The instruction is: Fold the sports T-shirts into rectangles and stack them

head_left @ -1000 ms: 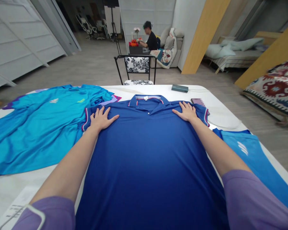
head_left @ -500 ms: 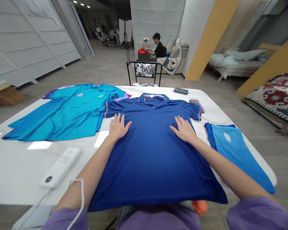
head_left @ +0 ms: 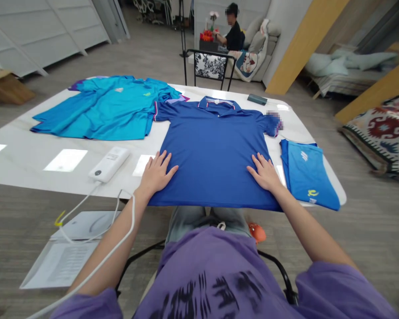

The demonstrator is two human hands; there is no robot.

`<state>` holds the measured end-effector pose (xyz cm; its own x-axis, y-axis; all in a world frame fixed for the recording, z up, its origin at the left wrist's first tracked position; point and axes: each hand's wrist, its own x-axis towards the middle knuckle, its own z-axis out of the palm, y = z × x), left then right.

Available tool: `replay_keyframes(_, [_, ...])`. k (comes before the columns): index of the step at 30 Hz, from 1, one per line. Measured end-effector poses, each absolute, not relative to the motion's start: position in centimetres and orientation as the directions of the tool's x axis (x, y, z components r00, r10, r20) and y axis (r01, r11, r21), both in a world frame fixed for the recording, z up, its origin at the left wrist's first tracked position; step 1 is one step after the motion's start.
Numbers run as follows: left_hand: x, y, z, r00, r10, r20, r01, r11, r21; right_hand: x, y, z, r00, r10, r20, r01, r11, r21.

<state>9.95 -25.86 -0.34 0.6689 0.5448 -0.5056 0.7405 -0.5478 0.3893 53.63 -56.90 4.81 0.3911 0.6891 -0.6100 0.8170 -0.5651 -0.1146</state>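
Note:
A dark blue polo shirt lies spread front side up on the white table, its collar pointing away from me and its hem along the near edge. My left hand rests flat on the shirt's left side, low down, fingers apart. On the opposite side, my right hand lies flat near the lower right edge, fingers also spread. Neither hand grips the cloth. Left of the polo are turquoise shirts laid out in a pile. To its right sits a folded blue shirt with a white logo.
A white power bank with a cable is on the white table. A dark case lies at the far edge, with a chair behind it. A person sits farther back by red flowers. An open box stands below left.
Both my hands have slid down the polo from its chest toward the hem, staying flat. My view has tilted downward, showing my lap and the near table edge.

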Motion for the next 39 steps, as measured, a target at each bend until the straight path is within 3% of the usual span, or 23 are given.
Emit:
replay_keyframes(4, [10.0, -25.8, -0.6, 0.668, 0.534, -0.519, 0.742, -0.537, 0.402, 55.0, -57.3, 5.8, 0.419, 0.721, -0.553, 0.789, -0.59, -0.172])
replay_keyframes(9, [9.2, -25.7, -1.9, 0.688, 0.539, -0.486, 0.725, -0.524, 0.447, 58.1, -59.9, 10.8, 0.52, 0.733, -0.439, 0.709, -0.657, -0.258])
replay_keyframes(13, [8.5, -25.5, -3.4, 0.689, 0.578, -0.437, 0.724, -0.514, 0.46, 57.8, -63.1, 16.3, 0.496, 0.693, -0.523, 0.66, -0.692, -0.292])
replay_keyframes(19, [8.5, -25.3, -4.3, 0.656, 0.6, -0.457, 0.754, -0.545, 0.367, 53.7, -66.8, 20.2, 0.513, 0.532, -0.674, 0.6, -0.783, -0.162])
replay_keyframes(24, [8.5, -25.1, -4.1, 0.639, 0.604, -0.476, 0.768, -0.531, 0.358, 53.1, -69.1, 20.8, 0.565, 0.5, -0.656, 0.474, -0.848, -0.237])
replay_keyframes(28, [8.9, -25.4, -2.6, 0.64, 0.645, -0.418, 0.764, -0.48, 0.431, 53.2, -69.6, 21.8, 0.579, 0.539, -0.611, 0.492, -0.829, -0.265])
replay_keyframes(34, [9.0, -25.6, 2.0, 0.65, 0.697, -0.304, 0.706, -0.406, 0.58, 52.0, -70.3, 23.0, 0.448, 0.626, -0.638, 0.613, -0.735, -0.29])
replay_keyframes(39, [5.4, -26.7, 4.7, 0.762, 0.54, -0.357, 0.618, -0.443, 0.65, 51.8, -71.4, 23.1, 0.509, 0.639, -0.577, 0.635, -0.731, -0.25])
